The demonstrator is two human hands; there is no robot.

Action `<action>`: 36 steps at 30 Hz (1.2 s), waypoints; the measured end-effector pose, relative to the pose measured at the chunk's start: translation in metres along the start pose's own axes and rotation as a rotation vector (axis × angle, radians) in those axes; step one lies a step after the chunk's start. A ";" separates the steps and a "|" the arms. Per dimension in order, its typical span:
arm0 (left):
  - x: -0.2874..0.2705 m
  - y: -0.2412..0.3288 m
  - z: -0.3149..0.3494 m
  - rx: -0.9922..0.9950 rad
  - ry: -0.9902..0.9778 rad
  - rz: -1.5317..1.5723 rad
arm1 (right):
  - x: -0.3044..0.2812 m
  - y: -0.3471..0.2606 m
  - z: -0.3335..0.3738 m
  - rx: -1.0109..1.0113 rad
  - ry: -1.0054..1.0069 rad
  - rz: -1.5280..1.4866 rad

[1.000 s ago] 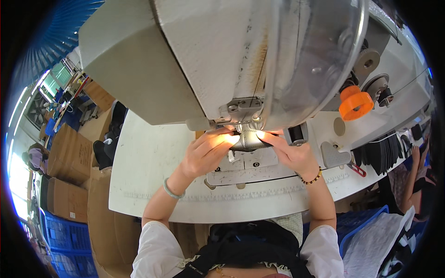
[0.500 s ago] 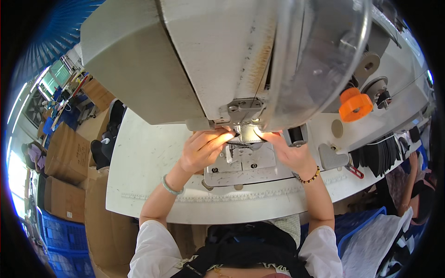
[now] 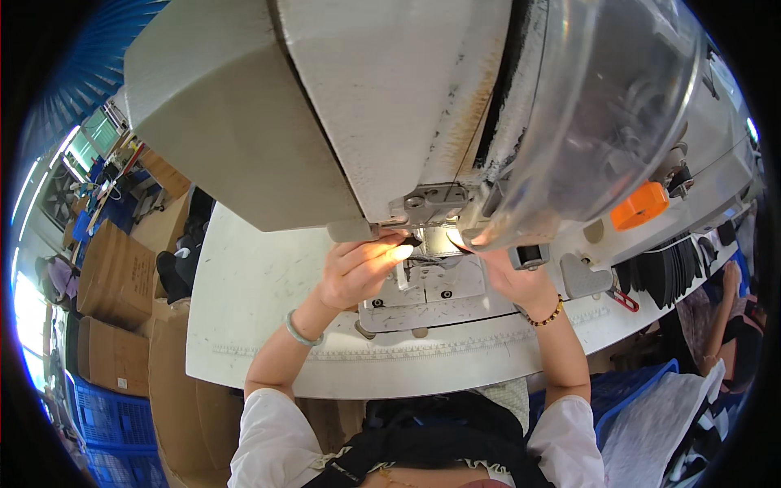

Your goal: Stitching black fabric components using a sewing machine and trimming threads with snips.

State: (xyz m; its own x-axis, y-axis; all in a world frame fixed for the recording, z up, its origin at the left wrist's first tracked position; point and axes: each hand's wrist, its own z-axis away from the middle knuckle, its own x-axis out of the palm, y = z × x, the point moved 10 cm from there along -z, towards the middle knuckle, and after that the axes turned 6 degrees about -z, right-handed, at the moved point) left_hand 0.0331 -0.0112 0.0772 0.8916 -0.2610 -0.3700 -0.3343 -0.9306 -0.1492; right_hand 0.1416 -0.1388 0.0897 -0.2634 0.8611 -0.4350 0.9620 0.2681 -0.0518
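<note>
At the lit stitching area of a sewing machine [image 3: 325, 114], my left hand [image 3: 355, 270] pinches a small black piece [image 3: 413, 241] between thumb and forefinger. Opposite it, my right hand [image 3: 517, 275] reaches in with its fingertips beside the bright metal clamp [image 3: 439, 244]. A thin dark edge shows by those fingertips, but the machine's parts partly hide what they grip. Below the clamp lies the metal base plate [image 3: 431, 311] with its screws.
A printed ruler strip [image 3: 390, 350] runs along the front of the white table [image 3: 260, 276]. At right stand an orange knob [image 3: 640, 206], a row of black pieces [image 3: 663, 272] and red-handled scissors [image 3: 625, 301]. Cardboard boxes [image 3: 116, 272] and blue crates [image 3: 118, 415] sit left; another person's arm [image 3: 720, 321] is far right.
The upper machine, clear guard and orange knob appear shifted in the view, the knob down and right. Both hands stay at the clamp, with the left fingers slightly changed around the black piece.
</note>
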 end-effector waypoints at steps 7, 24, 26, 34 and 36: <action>0.001 0.001 -0.001 -0.003 -0.030 -0.041 | 0.001 0.016 -0.001 0.159 0.050 -0.176; 0.005 -0.013 -0.001 -0.104 0.024 -0.062 | 0.011 0.042 0.005 0.372 0.039 -0.225; 0.005 -0.014 -0.001 -0.127 0.010 -0.065 | 0.011 0.041 0.005 0.374 0.039 -0.208; 0.005 -0.017 -0.004 -0.181 0.009 -0.047 | 0.010 0.036 0.003 0.312 0.043 -0.151; 0.004 -0.017 -0.003 -0.174 0.027 -0.049 | 0.010 0.039 0.004 0.357 0.059 -0.214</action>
State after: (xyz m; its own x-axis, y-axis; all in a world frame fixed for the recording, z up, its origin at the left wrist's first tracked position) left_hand 0.0433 0.0028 0.0813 0.9142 -0.2188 -0.3412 -0.2344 -0.9721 -0.0046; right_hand 0.1766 -0.1215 0.0798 -0.4537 0.8281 -0.3293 0.8470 0.2859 -0.4481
